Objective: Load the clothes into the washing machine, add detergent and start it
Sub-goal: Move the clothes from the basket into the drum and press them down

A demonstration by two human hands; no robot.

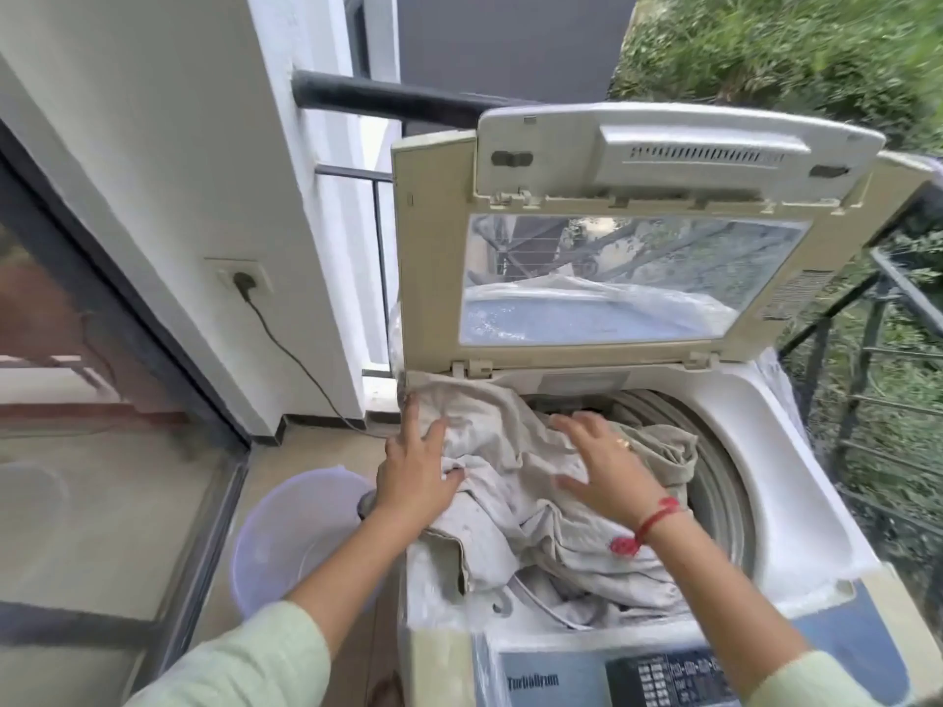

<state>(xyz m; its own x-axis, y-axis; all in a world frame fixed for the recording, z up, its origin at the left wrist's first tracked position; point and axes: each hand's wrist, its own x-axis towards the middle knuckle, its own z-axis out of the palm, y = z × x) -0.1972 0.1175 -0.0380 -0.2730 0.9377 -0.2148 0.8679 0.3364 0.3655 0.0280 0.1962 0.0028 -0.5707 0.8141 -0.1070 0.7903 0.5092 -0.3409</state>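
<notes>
Since there is only the head view, everything here is read from it. The washing machine (796,477) fills the lower right of the frame, with its lid (433,247) standing upright at the back. A big pale cloth (515,451) lies across the opening. Its long axis runs from the left rear corner by the hinge, at mid-frame, down toward the front edge near the control panel (663,676).

Both hands lie flat on the cloth with fingers spread wide, and neither closes round anything. The left hand (418,477) presses the part heaped on the left rim, its thumb against a fold. The right hand (607,466) rests nearer the middle, over the hollow.

The bare wall of the drum (714,482) shows only to the right of the right hand, so the free room lies right of and below both hands. Judging by that, the cloth is about half in. The left and front portions sit on the rim, and the left hand is the nearer 1 to push them across and down.

A round basin (286,533) sits on the floor at lower left, just beside the machine. No detergent is visible.
</notes>
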